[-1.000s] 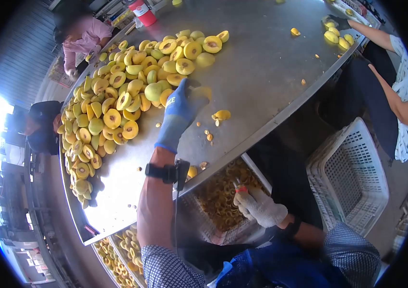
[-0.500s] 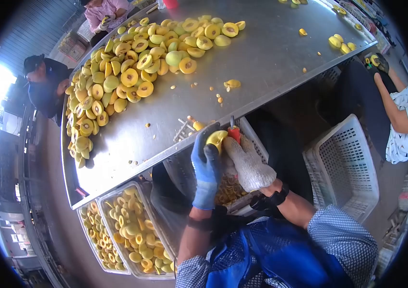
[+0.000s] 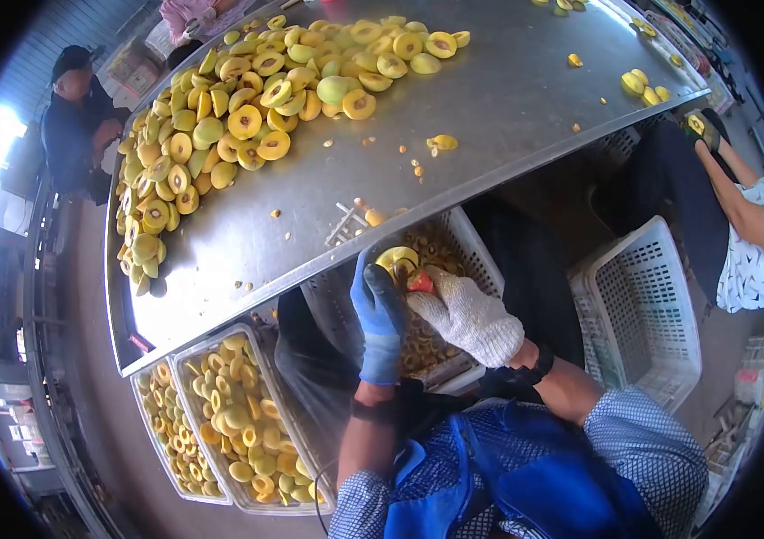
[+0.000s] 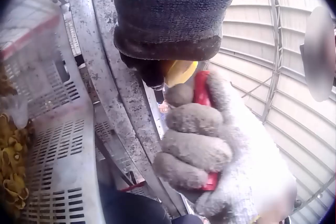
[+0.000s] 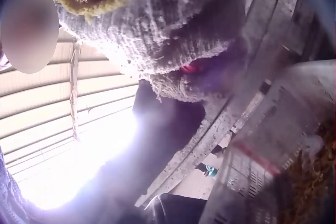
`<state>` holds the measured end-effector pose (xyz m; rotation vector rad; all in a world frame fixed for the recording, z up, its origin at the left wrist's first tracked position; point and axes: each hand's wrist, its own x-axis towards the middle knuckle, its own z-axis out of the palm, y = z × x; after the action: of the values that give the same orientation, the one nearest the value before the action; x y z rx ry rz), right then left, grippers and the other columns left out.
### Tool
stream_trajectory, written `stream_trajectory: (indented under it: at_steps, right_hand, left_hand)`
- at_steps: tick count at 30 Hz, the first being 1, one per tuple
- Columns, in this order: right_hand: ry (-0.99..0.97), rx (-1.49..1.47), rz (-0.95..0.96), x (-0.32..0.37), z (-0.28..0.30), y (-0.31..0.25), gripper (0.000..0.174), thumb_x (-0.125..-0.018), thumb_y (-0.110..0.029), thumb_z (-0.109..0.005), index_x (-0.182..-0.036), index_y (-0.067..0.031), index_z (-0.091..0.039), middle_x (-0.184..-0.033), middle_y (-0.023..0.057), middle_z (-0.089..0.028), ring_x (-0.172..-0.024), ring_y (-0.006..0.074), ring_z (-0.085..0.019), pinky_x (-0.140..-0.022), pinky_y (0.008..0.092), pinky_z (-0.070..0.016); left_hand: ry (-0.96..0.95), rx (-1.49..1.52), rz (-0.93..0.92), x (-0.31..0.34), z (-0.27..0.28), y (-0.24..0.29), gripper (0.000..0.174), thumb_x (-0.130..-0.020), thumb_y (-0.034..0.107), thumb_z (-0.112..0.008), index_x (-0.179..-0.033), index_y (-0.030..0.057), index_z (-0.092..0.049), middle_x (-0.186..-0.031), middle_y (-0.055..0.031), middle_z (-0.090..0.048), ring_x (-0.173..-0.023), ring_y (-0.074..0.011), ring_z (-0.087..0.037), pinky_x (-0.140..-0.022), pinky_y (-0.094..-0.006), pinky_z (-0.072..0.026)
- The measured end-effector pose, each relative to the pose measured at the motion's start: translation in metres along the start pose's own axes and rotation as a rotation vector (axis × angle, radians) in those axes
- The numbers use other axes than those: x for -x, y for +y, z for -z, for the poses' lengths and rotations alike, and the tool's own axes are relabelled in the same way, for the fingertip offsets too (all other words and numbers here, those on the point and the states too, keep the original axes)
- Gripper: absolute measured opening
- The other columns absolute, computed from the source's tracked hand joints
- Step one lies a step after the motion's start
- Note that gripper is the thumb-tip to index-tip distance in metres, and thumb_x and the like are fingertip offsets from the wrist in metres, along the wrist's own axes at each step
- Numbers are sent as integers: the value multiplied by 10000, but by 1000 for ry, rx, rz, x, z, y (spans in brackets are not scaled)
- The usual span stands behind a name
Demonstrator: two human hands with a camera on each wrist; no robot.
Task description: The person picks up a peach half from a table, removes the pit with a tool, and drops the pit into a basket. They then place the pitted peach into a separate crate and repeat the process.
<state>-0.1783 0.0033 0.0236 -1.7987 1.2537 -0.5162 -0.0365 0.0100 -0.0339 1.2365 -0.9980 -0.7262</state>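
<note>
My left hand [image 3: 380, 310], in a blue glove with a dark palm, holds a yellow peach half [image 3: 397, 259] just off the table's near edge. Close beside it, my right hand [image 3: 472, 319] in a white knit glove grips a red-handled tool [image 3: 420, 282]. The tool's end points at the peach half, and its metal tip is hidden. In the left wrist view, the right fingers [image 4: 194, 148] curl round the red handle [image 4: 201, 90], with the yellow fruit [image 4: 181, 71] partly covered by the left glove. Glare washes out much of the right wrist view.
Halved peaches [image 3: 245, 120] are heaped on the metal table [image 3: 490, 108]. Below my hands stands a crate [image 3: 481, 256] of scraps; two crates of halves [image 3: 252, 422] stand lower left. A white crate [image 3: 670, 314] is at right. Other people sit or stand around the table.
My left hand has come back from the heap to the table's near edge with a peach half. My right hand has raised the tool to the fruit, and its tip has gone out of sight.
</note>
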Motion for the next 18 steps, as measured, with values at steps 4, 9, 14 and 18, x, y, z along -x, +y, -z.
stream_trajectory:
  at_steps: [4,9,14,18]
  right_hand:
    - [-18,-48,59,-5,-11,13,404,-936,-464,-576,-1097,-96,-627,-864,214,-683,-817,443,-644,-668,511,-526]
    - [-44,-19,134,-9,-12,25,382,-939,-440,-581,-1096,-95,-626,-879,205,-683,-821,433,-644,-675,502,-523]
    - [-59,-121,106,-9,-18,32,352,-924,-388,-613,-1090,-78,-638,-862,201,-684,-833,419,-649,-692,465,-530]
    - [-105,-142,61,-5,-28,37,336,-956,-367,-564,-1113,-76,-624,-927,210,-669,-866,418,-637,-694,456,-519]
  left_hand:
    - [77,-1,33,0,-2,-5,621,-1034,510,-343,-1140,-39,-614,-1016,-104,-663,-937,-162,-605,-832,-303,-483]
    - [-67,-21,188,-7,13,-4,540,-1057,400,-345,-1042,-46,-649,-910,-87,-682,-831,-157,-621,-769,-293,-492]
    - [-271,-156,134,-20,18,-1,498,-1049,379,-403,-967,-34,-668,-876,-117,-696,-779,-150,-631,-704,-291,-506]
    - [-282,-277,119,-20,14,10,311,-998,231,-520,-933,-42,-656,-830,-140,-693,-730,-172,-647,-671,-301,-505]
